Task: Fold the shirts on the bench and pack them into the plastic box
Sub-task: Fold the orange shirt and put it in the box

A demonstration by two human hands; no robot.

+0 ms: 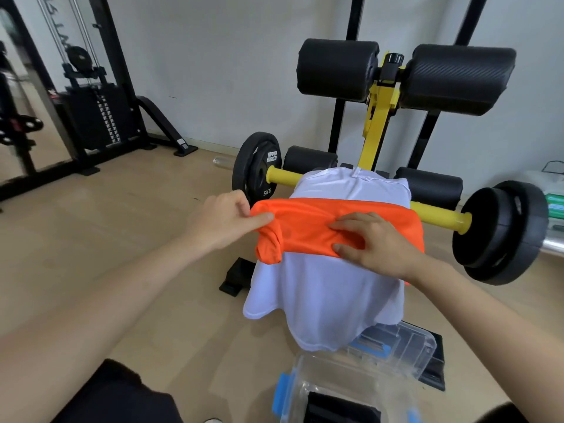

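Note:
An orange shirt point(317, 221), folded into a narrow band, lies across a white shirt point(329, 288) that drapes over the bench and hangs toward the floor. My left hand point(225, 218) pinches the orange shirt's left end, where a sleeve droops. My right hand point(372, 242) presses on the orange shirt's middle, fingers bent into the fabric. A clear plastic box point(308, 392) with blue latches sits on the floor below, something dark inside it. Its clear lid point(406, 352) lies just behind, partly under the white shirt's hem.
The yellow bench frame point(378, 117) rises behind with black foam rollers point(338, 68). A yellow bar carries black weight plates at the left point(256, 166) and right point(500, 233). A cable machine with a weight stack point(97, 114) stands at the far left on the wooden floor.

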